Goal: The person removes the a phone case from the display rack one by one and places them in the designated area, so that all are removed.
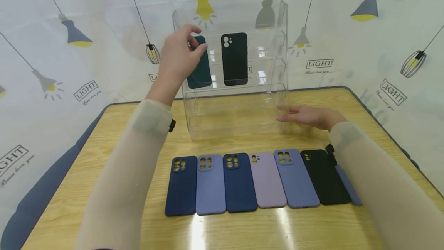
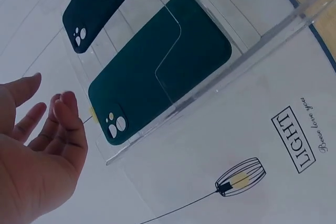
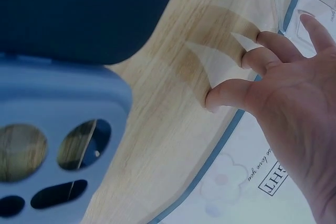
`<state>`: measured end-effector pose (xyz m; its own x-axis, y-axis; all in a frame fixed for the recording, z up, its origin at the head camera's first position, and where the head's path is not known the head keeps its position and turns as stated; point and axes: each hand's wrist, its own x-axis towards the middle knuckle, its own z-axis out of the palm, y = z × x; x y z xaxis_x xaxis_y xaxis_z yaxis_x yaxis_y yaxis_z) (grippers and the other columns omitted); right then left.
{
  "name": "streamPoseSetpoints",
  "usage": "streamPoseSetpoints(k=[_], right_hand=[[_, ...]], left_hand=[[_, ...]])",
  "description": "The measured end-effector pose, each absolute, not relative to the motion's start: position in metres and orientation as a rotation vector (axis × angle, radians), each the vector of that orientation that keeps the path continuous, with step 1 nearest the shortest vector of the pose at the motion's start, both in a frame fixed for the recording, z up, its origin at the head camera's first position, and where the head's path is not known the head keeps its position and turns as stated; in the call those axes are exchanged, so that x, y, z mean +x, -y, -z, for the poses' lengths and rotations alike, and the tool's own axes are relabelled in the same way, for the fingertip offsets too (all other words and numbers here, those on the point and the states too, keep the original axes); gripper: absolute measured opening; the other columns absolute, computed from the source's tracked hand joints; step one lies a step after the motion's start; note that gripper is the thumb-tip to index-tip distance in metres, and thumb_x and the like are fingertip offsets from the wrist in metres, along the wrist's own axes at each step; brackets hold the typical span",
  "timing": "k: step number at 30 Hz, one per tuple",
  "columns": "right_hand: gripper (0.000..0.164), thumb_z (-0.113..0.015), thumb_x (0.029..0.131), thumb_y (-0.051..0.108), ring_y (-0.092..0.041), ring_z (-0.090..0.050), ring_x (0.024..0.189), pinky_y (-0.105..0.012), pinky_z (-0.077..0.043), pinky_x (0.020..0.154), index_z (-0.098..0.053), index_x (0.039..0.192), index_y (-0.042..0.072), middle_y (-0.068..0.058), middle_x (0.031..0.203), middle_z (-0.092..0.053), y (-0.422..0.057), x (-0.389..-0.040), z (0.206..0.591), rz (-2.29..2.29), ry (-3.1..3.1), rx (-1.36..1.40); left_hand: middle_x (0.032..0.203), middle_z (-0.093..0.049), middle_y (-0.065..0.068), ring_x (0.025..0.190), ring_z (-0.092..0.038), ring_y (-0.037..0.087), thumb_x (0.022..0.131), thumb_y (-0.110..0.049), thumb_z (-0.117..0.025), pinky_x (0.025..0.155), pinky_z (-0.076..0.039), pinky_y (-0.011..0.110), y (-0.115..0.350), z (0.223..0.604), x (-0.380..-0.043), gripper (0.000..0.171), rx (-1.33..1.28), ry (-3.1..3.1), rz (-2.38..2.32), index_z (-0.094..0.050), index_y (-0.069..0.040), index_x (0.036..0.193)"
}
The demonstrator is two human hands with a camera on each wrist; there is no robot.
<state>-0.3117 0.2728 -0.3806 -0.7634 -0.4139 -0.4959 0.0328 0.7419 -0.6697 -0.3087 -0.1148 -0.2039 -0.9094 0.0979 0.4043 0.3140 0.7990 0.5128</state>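
Observation:
A clear tiered display rack (image 1: 239,130) stands at the back of the table. In it, a dark green phone case (image 2: 157,72) leans upright on the left, beside a black-looking phone case (image 1: 235,61). My left hand (image 1: 177,57) is raised at the green case's top; the left wrist view shows its loosely bent fingers apart from the case, holding nothing. By the rack's lower right side is my right hand (image 1: 308,115), fingers extended and nothing gripped. One fingertip is close to the clear plastic; I cannot tell whether it touches.
Nearer the front lies a row of several phone cases: dark blue (image 1: 181,188), lavender (image 1: 211,188), another dark blue (image 1: 240,188), pink (image 1: 268,184), blue-lavender (image 1: 297,184) and black (image 1: 324,180). One more bluish case (image 1: 348,186) is partly hidden under the right forearm. A lamp-printed curtain (image 1: 114,18) surrounds the table.

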Motion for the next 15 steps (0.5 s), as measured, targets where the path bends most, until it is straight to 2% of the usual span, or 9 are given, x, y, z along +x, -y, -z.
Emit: streamPoseSetpoints(k=[4,7,10,12,15], right_hand=[[0.1,-0.055,0.099,0.075,-0.052,-0.008,0.164,-0.075,-0.015,0.129,-0.005,0.173,0.031,-0.019,0.18,-0.006,-0.274,-0.312,0.38,0.886,-2.297,-0.275],[0.1,-0.054,0.1,0.075,-0.053,-0.007,0.163,-0.076,-0.016,0.128,-0.004,0.173,0.031,-0.02,0.18,-0.004,-0.275,-0.311,0.378,0.88,-2.299,-0.274],[0.099,-0.054,0.1,0.075,-0.053,-0.007,0.163,-0.076,-0.016,0.128,-0.005,0.173,0.031,-0.02,0.18,-0.002,-0.276,-0.31,0.378,0.891,-2.297,-0.267],[0.098,-0.054,0.1,0.074,-0.054,-0.008,0.163,-0.076,-0.017,0.128,-0.006,0.173,0.031,-0.021,0.18,-0.002,-0.274,-0.309,0.379,0.899,-2.301,-0.272],[0.097,-0.056,0.1,0.073,-0.054,-0.01,0.163,-0.075,-0.019,0.128,-0.008,0.173,0.031,-0.024,0.179,-0.003,-0.269,-0.309,0.38,0.91,-2.3,-0.278]], left_hand=[[0.11,-0.07,0.006,0.084,-0.068,0.025,0.109,-0.035,-0.063,0.083,-0.054,0.033,0.099,0.206,-0.321,0.069,-0.404,2.744,0.983,-0.029,-0.036,0.168],[0.104,-0.075,0.009,0.083,-0.074,0.029,0.109,-0.037,-0.062,0.088,-0.057,0.036,0.085,0.212,-0.329,0.081,-0.429,2.837,1.022,-0.011,-0.046,0.17],[0.095,-0.075,0.013,0.082,-0.076,0.03,0.109,-0.04,-0.061,0.089,-0.057,0.036,0.074,0.217,-0.337,0.085,-0.396,2.911,0.995,-0.002,-0.049,0.17],[0.102,-0.075,0.015,0.082,-0.077,0.03,0.109,-0.041,-0.061,0.086,-0.058,0.037,0.07,0.219,-0.341,0.086,-0.342,2.939,1.006,0.0,-0.05,0.169],[0.125,-0.073,0.015,0.083,-0.078,0.029,0.109,-0.041,-0.06,0.078,-0.059,0.036,0.067,0.222,-0.346,0.087,-0.262,2.967,1.023,0.003,-0.052,0.168]])
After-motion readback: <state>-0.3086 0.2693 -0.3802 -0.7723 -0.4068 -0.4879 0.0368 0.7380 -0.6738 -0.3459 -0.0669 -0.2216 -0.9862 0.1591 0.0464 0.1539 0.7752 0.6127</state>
